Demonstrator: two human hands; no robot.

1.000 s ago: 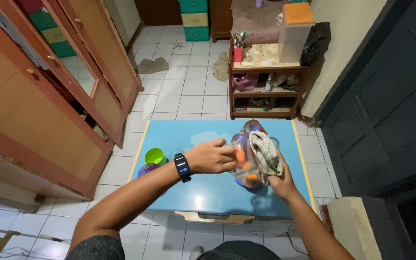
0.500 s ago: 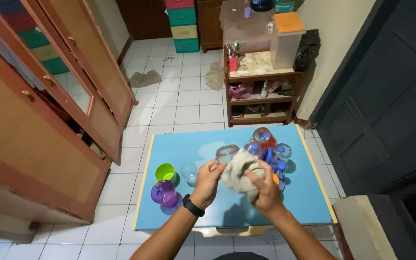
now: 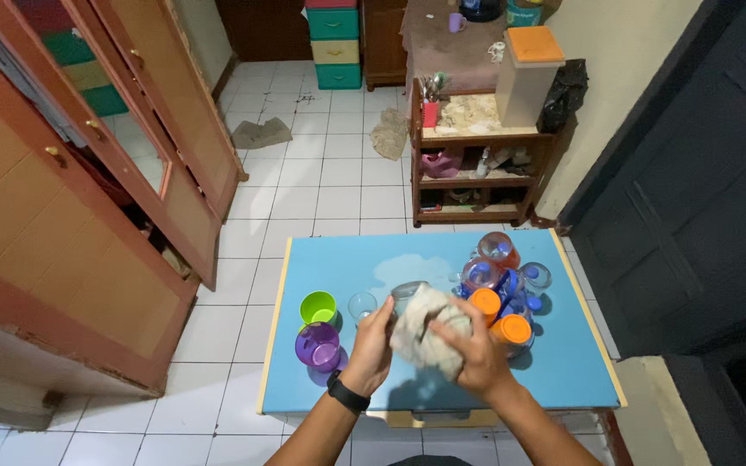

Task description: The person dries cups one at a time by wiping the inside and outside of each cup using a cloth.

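**Two hands and a cloth at a glass jar over the blue table**

While the left hand [image 3: 371,345] curls its fingers around a clear glass jar [image 3: 406,295], the right hand [image 3: 470,349] grips a grey cloth [image 3: 420,332] pressed against the jar. Both sit above the blue table [image 3: 563,371], near its front edge. On the table, a green cup [image 3: 318,307] and purple cup [image 3: 317,347] stand left of the jar; orange-lidded jars [image 3: 511,329] cluster right.

One head view looks steeply down, close above the blue table [image 3: 347,259]

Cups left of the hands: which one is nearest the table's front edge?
The purple cup; the green cup sits just behind it, farther from the person.
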